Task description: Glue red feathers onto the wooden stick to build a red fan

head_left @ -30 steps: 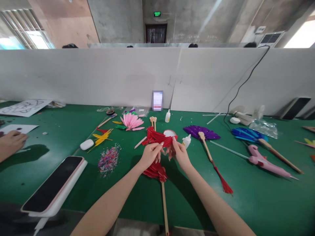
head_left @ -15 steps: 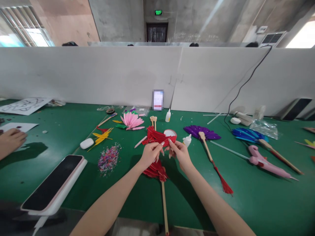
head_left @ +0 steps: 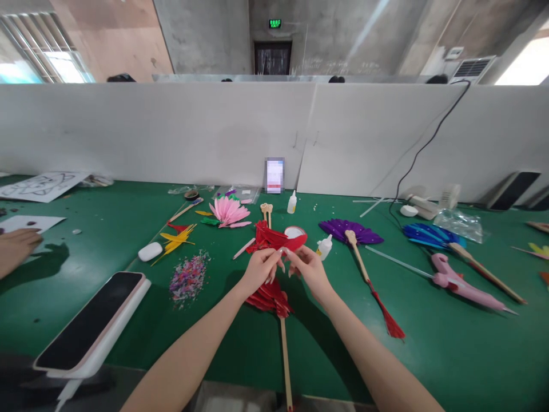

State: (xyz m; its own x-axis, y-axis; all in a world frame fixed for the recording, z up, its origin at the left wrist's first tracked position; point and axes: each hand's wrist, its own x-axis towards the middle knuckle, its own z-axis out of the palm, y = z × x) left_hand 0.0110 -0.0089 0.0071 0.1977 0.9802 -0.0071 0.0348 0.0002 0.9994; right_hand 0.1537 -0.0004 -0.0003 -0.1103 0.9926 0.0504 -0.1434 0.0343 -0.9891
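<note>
My left hand [head_left: 262,270] and my right hand [head_left: 307,268] meet at the fingertips over the middle of the table. Both are closed in a pinch on a red petal [head_left: 295,242], which points up and to the right. Below them lies a red fan [head_left: 270,298] with a pale wooden handle [head_left: 286,360] that reaches the table's front edge. More red pieces [head_left: 259,237] lie just beyond my left hand, and a round white container [head_left: 293,232] is partly hidden behind the petal. A small white bottle [head_left: 325,247] stands right of my right hand.
A purple fan [head_left: 351,230], a blue fan [head_left: 435,234] and a pink glue gun [head_left: 467,288] lie to the right. Pink petals [head_left: 230,212], yellow pieces [head_left: 176,243], confetti [head_left: 189,277] and a phone [head_left: 92,323] are to the left. Another person's hand [head_left: 17,249] is at the far left.
My right hand has shifted slightly left, bringing its fingertips against those of my left hand. More of the red petal's right end now shows. The other person's hand has moved slightly left.
</note>
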